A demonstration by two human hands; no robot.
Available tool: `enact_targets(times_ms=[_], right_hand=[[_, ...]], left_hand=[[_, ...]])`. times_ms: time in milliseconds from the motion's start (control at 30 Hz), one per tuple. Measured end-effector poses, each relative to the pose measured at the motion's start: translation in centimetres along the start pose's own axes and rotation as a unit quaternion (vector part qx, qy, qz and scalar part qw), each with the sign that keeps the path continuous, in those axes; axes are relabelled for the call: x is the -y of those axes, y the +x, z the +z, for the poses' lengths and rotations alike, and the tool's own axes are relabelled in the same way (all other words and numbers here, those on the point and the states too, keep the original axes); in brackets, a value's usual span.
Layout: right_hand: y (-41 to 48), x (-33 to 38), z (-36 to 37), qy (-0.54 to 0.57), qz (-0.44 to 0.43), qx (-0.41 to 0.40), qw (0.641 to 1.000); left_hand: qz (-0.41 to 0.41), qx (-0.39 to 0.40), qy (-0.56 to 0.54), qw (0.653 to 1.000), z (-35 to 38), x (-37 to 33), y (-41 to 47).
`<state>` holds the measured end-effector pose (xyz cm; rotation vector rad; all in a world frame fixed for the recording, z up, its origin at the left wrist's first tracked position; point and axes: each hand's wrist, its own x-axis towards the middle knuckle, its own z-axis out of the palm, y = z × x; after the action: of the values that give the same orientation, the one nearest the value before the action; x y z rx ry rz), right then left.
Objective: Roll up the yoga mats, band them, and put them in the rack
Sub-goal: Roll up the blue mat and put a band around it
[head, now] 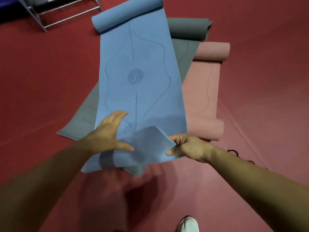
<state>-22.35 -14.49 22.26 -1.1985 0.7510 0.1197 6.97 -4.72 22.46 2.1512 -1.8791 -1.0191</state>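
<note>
The blue mat looks matt, foam-like and faintly embossed; the rack is shiny metal tubing.

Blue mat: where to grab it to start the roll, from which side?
Blue mat: near short end, from the person's side. That end is lifted and curling over, so its edge is free to pinch; the right hand grips its right corner, the left hand lies flat on the mat. The long sides lie flat, partly on the grey mat, probably harder to lift.

Left hand spread flat, right hand pinching.
</note>
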Motion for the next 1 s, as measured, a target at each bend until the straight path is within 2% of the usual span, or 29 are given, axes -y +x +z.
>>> enact_targets(times_ms=[67,100,200,267,367,433,500,600,667,767,800,867,900,933,1000], right_hand=[[-0.5,-0.6,0.6,-0.031,0.01,-0.009,0.999],[-0.8,-0.5,0.5,-0.036,0.01,-0.015,0.999],[-1.6,-0.2,1.9,-0.112,-0.01,-0.009,0.994],[-1.9,-0.5,3.0,-0.166,-0.026,-0.025,0.986],[-2.6,-0.3,3.6,-0.246,-0.034,-0.061,0.967],[-3.4,0.6,3.9,-0.34,-0.028,-0.063,0.938],[-3.7,0.8,4.8,-0.387,-0.045,-0.101,0.916],[-2.7,-1.2,4.8,-0.459,-0.106,-0.2,0.859],[-1.1,-3.6,2.8,-0.507,-0.075,-0.195,0.836],[1.9,-7.5,-0.8,-0.667,0.007,-0.132,0.734],[3.0,-8.9,-1.4,-0.672,0.013,-0.115,0.731],[5.3,-12.4,-1.2,-0.634,0.025,-0.07,0.77],[6.5,-14.4,-0.9,-0.628,0.024,-0.043,0.776],[7.6,-16.5,-0.8,-0.621,0.017,-0.019,0.783],[9.4,-20.0,-1.5,-0.57,0.009,0.004,0.821]], left_hand=[[-0.017,0.184,-0.024,0.982,0.7,1.3,-1.9],[-0.014,0.218,-0.052,0.974,1.8,2.1,-2.7],[-0.004,0.143,-0.05,0.988,5.2,3.0,-5.2],[0.018,0.133,-0.012,0.991,6.5,3.2,-6.5],[-0.028,0.095,0.01,0.995,7.1,3.2,-8.8],[-0.043,0.049,0.096,0.993,7.8,2.6,-9.8],[-0.03,0.026,0.133,0.99,9.7,1.7,-9.7],[-0.024,0.08,0.136,0.987,13.4,0.5,-6.9],[-0.026,0.133,0.171,0.976,15.7,0.0,-4.0],[-0.017,0.131,0.168,0.977,19.4,-0.7,-0.1],[-0.011,0.116,0.164,0.979,20.6,-0.9,0.9],[-0.007,0.088,0.164,0.982,22.8,-1.1,2.8],[-0.008,0.082,0.159,0.984,23.6,-0.9,3.7],[-0.01,0.09,0.141,0.986,24.3,-0.4,4.5],[-0.011,0.133,0.064,0.989,25.4,1.9,5.4]])
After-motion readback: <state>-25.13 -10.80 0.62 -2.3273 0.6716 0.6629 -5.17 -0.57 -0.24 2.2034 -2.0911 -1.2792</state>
